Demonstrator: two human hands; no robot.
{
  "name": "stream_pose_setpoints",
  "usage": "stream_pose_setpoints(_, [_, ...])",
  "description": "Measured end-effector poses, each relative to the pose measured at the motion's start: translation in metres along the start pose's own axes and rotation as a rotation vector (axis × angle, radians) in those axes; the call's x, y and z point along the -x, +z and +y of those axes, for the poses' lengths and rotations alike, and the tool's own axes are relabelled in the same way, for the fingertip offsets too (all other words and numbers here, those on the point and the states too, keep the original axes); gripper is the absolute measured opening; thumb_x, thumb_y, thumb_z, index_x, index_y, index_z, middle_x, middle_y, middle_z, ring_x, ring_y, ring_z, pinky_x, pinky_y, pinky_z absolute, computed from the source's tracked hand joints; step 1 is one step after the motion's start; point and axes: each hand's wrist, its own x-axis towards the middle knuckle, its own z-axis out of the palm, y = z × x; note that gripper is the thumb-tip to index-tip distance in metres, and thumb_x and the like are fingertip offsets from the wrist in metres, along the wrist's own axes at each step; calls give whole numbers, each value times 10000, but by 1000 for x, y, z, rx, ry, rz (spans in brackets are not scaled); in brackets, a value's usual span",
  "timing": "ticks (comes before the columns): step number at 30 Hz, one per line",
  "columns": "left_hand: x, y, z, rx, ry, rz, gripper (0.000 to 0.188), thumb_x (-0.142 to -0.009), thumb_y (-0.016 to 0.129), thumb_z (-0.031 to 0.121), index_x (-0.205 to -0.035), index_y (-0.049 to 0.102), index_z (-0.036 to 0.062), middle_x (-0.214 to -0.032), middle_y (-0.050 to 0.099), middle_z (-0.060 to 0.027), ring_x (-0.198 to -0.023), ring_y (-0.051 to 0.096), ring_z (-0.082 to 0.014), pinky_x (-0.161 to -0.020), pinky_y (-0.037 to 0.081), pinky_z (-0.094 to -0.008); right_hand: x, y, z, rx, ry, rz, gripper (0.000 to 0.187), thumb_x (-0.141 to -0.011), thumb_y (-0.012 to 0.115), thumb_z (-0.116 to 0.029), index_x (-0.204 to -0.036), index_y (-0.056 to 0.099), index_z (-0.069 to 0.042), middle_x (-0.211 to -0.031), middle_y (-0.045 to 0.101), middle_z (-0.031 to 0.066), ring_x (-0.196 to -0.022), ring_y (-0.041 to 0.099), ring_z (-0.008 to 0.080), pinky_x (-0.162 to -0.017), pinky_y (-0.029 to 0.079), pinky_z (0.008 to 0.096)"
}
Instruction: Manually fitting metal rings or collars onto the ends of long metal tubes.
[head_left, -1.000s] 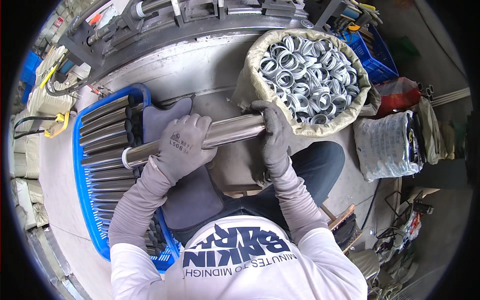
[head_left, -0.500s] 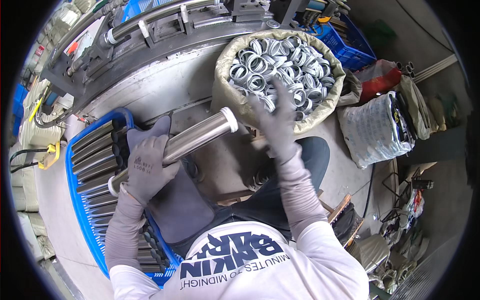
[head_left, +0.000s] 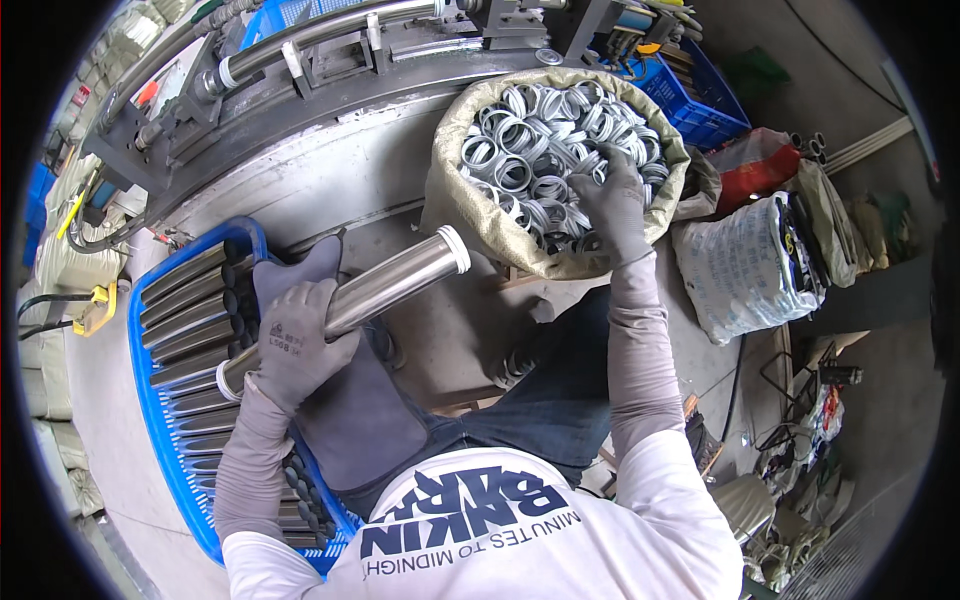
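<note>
A shiny metal tube (head_left: 395,284) slants across my lap, with a white ring (head_left: 454,249) at its far end and another white ring (head_left: 228,380) at the near-left end. Wrapped round its middle is my gloved left hand (head_left: 300,340). At the upper right, my gloved right hand (head_left: 615,205) reaches into an open woven sack (head_left: 470,220) filled with loose grey-white rings (head_left: 513,172). Its thumb and fingers are bent and apart over the rings, and no ring is plainly held. A dark grey pad (head_left: 350,420) lies over my left thigh, under the tube.
To my left stands a blue basket (head_left: 150,400) stacked with metal tubes (head_left: 190,310). A machine bench (head_left: 300,110) runs along the far side, carrying a long tube. Right of the sack are a blue crate (head_left: 700,110) and a white printed bag (head_left: 745,265).
My right hand has moved right and down into the sack, onto the rings. My left hand keeps hold of the tube, whose far end has dipped slightly.
</note>
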Motion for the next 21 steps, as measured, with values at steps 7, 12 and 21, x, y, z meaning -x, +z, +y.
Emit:
stream_pose_setpoints(7, [3, -4, -4, 21, -1, -13, 580, -731, 825, 319, -1212, 650, 45, -1022, 676, -163, -978, 671, -365, -891, 521, -477, 17, -40, -29, -1875, 434, -360, 723, -896, 625, -22, -1593, 436, 13, -1303, 693, 171, -1151, 706, 267, -1027, 580, 466])
stream_pose_setpoints(12, [-3, -6, -4, 29, 10, -48, 593, -730, 823, 321, -1222, 643, 41, -1023, 675, -170, -979, 669, -370, -894, 521, -477, 36, -35, -42, -2136, 433, -484, 760, -927, 665, -129, -1626, 382, -34, -1518, 565, 298, -1307, 629, 438, -1106, 530, 584])
stream_pose_setpoints(21, [-48, -44, -6, -10, 106, -81, 650, -758, 811, 296, -1314, 615, 23, -1109, 682, -187, -1029, 665, -387, -913, 527, -489, 49, -14, -47, -2178, 535, -448, 672, -1047, 603, -394, -1571, 474, 5, -1381, 676, 176, -1168, 682, 329, -923, 584, 475])
